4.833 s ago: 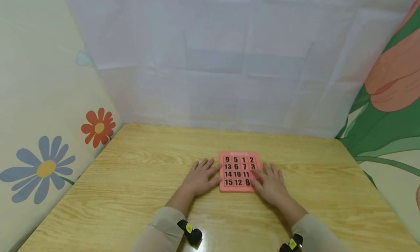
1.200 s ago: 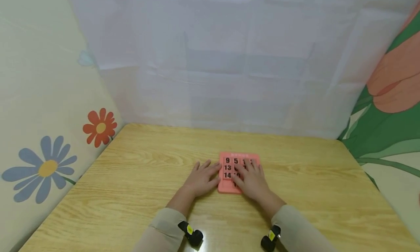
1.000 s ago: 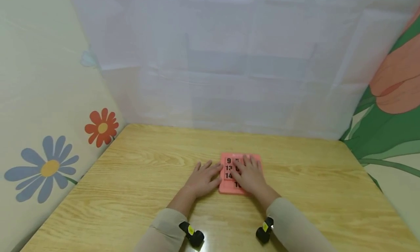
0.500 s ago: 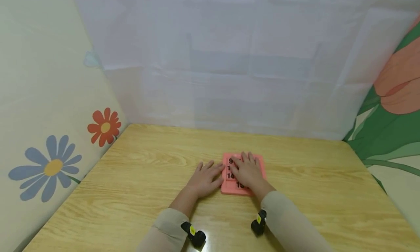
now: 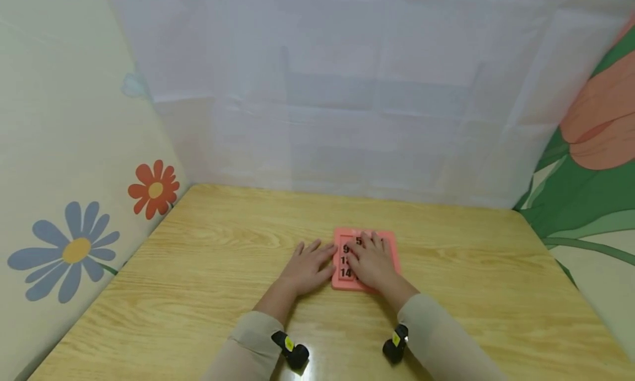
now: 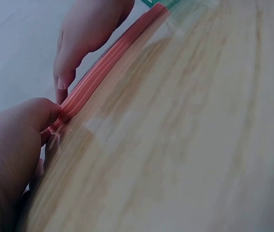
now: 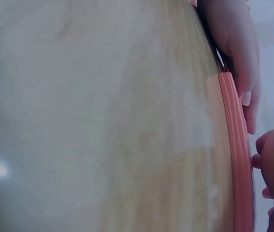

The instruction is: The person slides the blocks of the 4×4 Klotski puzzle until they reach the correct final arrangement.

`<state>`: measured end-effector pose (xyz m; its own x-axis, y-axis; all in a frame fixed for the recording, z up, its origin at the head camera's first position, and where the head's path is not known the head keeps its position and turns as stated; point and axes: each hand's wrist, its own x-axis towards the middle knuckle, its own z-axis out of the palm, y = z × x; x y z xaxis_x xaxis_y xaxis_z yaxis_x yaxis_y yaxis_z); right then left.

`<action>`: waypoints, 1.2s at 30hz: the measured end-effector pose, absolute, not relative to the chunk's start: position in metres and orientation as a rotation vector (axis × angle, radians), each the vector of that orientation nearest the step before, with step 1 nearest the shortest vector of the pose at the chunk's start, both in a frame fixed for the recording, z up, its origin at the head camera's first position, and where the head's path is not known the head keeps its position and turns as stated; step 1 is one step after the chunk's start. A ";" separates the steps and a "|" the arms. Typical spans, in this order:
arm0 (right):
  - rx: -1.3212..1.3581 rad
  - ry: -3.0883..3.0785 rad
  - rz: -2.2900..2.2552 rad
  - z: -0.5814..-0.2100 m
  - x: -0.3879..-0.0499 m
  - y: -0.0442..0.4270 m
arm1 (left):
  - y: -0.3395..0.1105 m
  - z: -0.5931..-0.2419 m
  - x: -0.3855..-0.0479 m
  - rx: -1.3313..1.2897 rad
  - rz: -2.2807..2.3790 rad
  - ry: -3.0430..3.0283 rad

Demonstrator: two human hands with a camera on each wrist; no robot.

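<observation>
A pink sliding number puzzle lies flat on the table, black digits on its tiles. My left hand rests at its left side, fingers spread, with index finger and thumb touching the frame. Over the right part of the board is my right hand, its thumb and index finger on the left tiles and its other fingers reaching toward the top. Beneath it most tiles are hidden; 5, 9 and 14 show. In the left wrist view the puzzle's side edge meets my left thumb. The right wrist view shows its near edge.
The wood-grain table extends all around the puzzle. A white sheet hangs behind it. Flower-printed panels stand at the left and right. Black wrist cameras are strapped over both sleeves.
My right hand has moved left across the board since the oldest frame. The left column of tiles, 9, 13 and 14, has slid down one place. My left hand has stayed at the edge.
</observation>
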<state>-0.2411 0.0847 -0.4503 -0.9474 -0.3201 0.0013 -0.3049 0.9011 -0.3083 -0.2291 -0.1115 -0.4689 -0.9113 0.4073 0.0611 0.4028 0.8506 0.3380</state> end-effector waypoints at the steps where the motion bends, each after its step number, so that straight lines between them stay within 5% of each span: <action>1: -0.502 3.018 -0.482 -0.451 -0.240 0.085 | -0.112 -0.469 -0.229 0.657 0.541 3.011; 14: -0.550 3.017 -0.549 -0.453 -0.232 0.092 | -0.111 -0.469 -0.229 0.665 0.537 3.020; 36: -0.201 3.056 -0.676 -0.462 -0.240 0.147 | -0.114 -0.469 -0.227 0.651 0.546 3.022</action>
<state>-0.2398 0.1466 -0.4615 -0.9918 -0.1260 0.0223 -0.1237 0.8988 -0.4206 -0.2275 -0.1141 -0.4693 -0.9140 0.3998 0.0694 0.3988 0.8535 0.3354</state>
